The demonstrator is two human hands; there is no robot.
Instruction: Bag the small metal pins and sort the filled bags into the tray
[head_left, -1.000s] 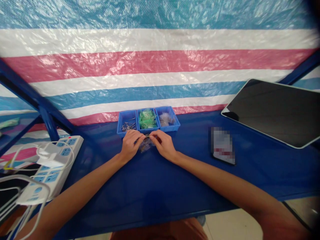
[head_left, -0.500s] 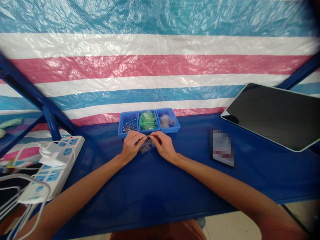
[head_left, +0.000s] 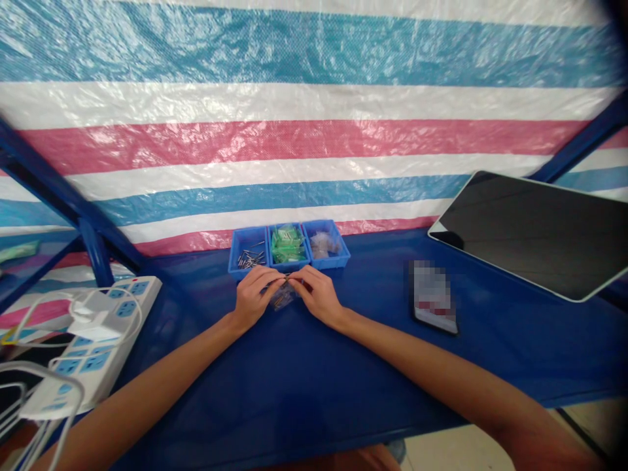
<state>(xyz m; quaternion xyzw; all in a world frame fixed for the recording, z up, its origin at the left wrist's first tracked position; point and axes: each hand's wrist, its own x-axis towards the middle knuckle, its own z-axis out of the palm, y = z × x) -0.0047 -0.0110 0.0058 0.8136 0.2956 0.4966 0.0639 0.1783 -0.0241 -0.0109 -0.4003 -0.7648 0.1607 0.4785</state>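
Observation:
My left hand [head_left: 254, 296] and my right hand [head_left: 318, 297] meet just in front of the blue bins. Both are closed in a pinch, their fingertips nearly touching around a small metal part [head_left: 286, 279]; its exact kind is too small to make out. Right below the fingers, on the table, lies a clear plastic bag [head_left: 283, 299] with small metal pieces in it. Beyond the left hand, the left blue bin [head_left: 235, 252] holds several thin metal pins [head_left: 250, 259]. Green plastic packets [head_left: 287, 244] fill the middle bin, and clear bags [head_left: 324, 244] lie in the right one.
On the blue table [head_left: 314, 379], a phone [head_left: 435, 297] lies right of my hands. Behind it leans a dark-screened tablet [head_left: 534, 232]. A white power strip [head_left: 105, 347] with cables [head_left: 73, 386] sits at the left. Striped plastic sheeting [head_left: 304, 144] hangs behind.
The view has tilted slightly upward, so everything sits a little lower. The fingertips have drawn closer together, and less of the thin metal part shows between them.

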